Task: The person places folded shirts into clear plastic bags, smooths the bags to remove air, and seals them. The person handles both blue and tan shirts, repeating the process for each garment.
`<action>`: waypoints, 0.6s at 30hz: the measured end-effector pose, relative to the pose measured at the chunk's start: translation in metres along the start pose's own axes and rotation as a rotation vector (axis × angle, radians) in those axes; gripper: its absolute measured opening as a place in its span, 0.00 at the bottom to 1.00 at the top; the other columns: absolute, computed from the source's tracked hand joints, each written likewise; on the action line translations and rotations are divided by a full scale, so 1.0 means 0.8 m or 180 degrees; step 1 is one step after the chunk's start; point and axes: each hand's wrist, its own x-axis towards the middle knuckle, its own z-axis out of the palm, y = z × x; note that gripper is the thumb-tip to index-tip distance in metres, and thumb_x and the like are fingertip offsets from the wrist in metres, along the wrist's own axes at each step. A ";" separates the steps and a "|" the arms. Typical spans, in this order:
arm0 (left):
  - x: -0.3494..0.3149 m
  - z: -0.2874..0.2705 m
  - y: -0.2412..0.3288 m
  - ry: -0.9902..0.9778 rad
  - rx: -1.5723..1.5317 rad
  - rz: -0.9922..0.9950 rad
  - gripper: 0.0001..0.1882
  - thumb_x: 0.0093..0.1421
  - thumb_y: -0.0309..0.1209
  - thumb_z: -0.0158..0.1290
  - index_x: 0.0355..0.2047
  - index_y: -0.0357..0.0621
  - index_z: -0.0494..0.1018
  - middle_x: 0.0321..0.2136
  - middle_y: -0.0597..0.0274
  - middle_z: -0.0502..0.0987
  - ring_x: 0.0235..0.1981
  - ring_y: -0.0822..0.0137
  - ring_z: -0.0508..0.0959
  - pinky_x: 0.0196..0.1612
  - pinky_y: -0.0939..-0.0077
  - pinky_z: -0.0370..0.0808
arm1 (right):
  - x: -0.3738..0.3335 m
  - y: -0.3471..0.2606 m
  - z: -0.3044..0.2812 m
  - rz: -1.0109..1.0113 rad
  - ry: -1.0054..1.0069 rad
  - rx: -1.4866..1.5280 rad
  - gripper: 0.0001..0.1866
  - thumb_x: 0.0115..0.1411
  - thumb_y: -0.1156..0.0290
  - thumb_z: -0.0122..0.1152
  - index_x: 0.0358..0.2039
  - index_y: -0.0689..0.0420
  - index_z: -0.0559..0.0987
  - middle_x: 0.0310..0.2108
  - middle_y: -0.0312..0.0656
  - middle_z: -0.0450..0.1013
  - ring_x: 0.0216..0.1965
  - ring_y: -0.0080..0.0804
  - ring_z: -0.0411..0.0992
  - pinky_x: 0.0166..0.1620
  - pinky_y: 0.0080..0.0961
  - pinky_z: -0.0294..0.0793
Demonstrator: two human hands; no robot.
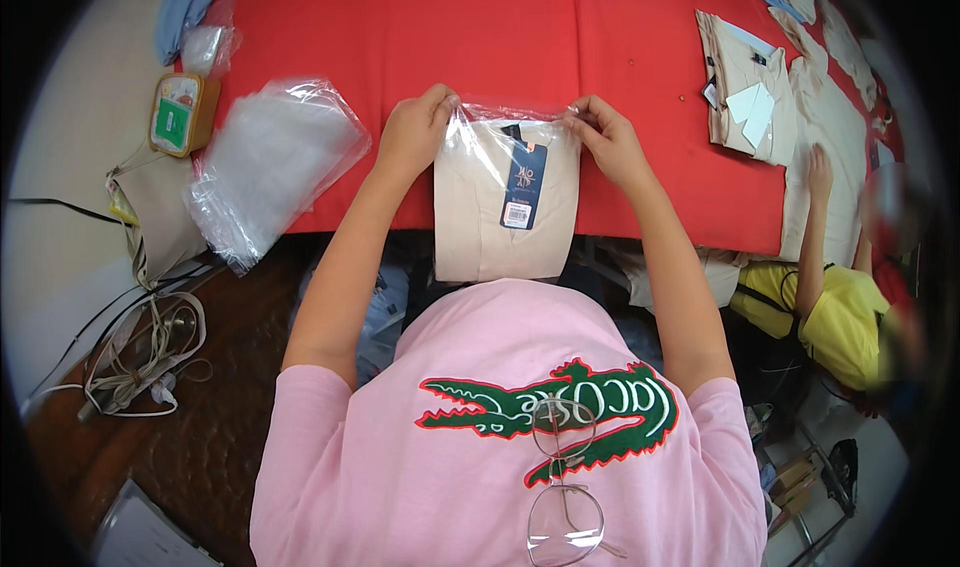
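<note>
A folded beige garment (470,207) lies inside a clear plastic bag (510,113), its lower part hanging over the near edge of the table. On its front is a dark blue hang tag (523,182) with a white label. My left hand (418,132) pinches the bag's far left corner between thumb and fingers. At the far right corner, my right hand (608,139) grips the bag the same way. Between the two hands the far edge of the bag is stretched out, beyond the garment.
The table wears a red cloth (400,27). Left of me lie a stack of clear bags (285,142) and a plastic tub (178,115). At right are folded beige garments (745,92) with white tags and a person in a yellow top (845,317). Cords (150,337) hang at left.
</note>
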 end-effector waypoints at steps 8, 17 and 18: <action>0.030 -0.076 0.049 -0.0268 -0.1556 -0.0281 0.14 0.77 0.36 0.53 0.46 0.36 0.80 0.30 0.62 0.82 0.27 0.72 0.82 0.35 0.76 0.78 | 0.003 -0.141 -0.028 -0.0624 0.0071 0.0008 0.05 0.72 0.75 0.63 0.44 0.63 0.81 0.32 0.34 0.80 0.34 0.20 0.78 0.40 0.20 0.77; 0.015 -0.227 0.264 0.2003 -0.0461 0.3063 0.05 0.71 0.22 0.57 0.43 0.34 0.81 0.36 0.57 0.86 0.34 0.67 0.85 0.41 0.75 0.81 | -0.061 -0.361 -0.093 -0.3292 0.0950 -0.0356 0.11 0.63 0.87 0.67 0.46 0.67 0.83 0.41 0.42 0.81 0.40 0.28 0.78 0.48 0.24 0.78; 0.008 -0.223 0.261 0.2063 -0.0098 0.3268 0.05 0.69 0.21 0.58 0.42 0.35 0.81 0.36 0.56 0.86 0.36 0.64 0.85 0.42 0.73 0.81 | -0.073 -0.362 -0.096 -0.3291 0.0896 -0.0755 0.11 0.60 0.86 0.68 0.44 0.65 0.84 0.39 0.40 0.81 0.40 0.29 0.78 0.47 0.26 0.77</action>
